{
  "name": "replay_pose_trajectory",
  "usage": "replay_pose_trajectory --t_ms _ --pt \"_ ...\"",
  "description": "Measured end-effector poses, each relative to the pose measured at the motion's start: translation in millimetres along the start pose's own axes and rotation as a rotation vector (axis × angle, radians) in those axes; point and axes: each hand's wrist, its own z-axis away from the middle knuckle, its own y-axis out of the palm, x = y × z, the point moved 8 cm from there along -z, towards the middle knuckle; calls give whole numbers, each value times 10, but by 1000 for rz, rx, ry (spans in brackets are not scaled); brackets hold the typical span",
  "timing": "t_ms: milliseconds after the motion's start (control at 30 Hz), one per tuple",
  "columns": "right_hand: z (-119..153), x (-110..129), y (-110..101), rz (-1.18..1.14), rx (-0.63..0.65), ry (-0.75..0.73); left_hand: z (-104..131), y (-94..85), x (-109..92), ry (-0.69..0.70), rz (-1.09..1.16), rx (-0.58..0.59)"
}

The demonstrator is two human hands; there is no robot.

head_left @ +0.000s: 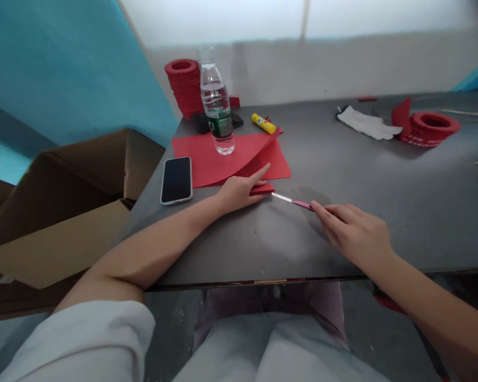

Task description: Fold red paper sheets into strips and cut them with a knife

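"What are the two hands doing?"

"The left hand (pixel 239 193) holds a folded red paper (pixel 265 188) against the counter (pixel 342 170), fingers parted around it. The right hand (pixel 356 233) is closed round the pink handle of a slim tool (pixel 300 203), its pale blade pointing left, the tip at the folded paper's edge."

"So the folded paper sits between them?"

"Under the left fingers, yes, to the left of the right hand. Just beyond the left hand lie larger red sheets (pixel 199 159), one with a corner curling up."

"And the containers?"

"A clear bottle (pixel 219 106) stands upright on those sheets, beyond the left hand, capped, with a green label. Clear liquid fills much of it, below the neck. Left of the left forearm is a cardboard box (pixel 91 164), flaps open; a flap and the walls hide its bottom, so I can't tell what it holds."

"Anything else near?"

"A phone (pixel 177 180) lies left of the left hand, screen dark. Beyond that hand are a yellow glue stick (pixel 263 123) and, behind the bottle, a tall red ring stack (pixel 182 87). Past the right hand lie a white glove (pixel 366 123) and a shorter red ring (pixel 426 139)."
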Motion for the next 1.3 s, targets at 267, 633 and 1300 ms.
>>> replay_pose_trajectory --t_ms 267,633,1300 --pt "8 -12 20 1 -37 11 6 -6 6 -35 27 6" --pt "28 -19 63 14 9 7 0 12 15 -30 -1 19" --pt "-1 -7 66 30 -16 5 4 11 11 -26 11 12"
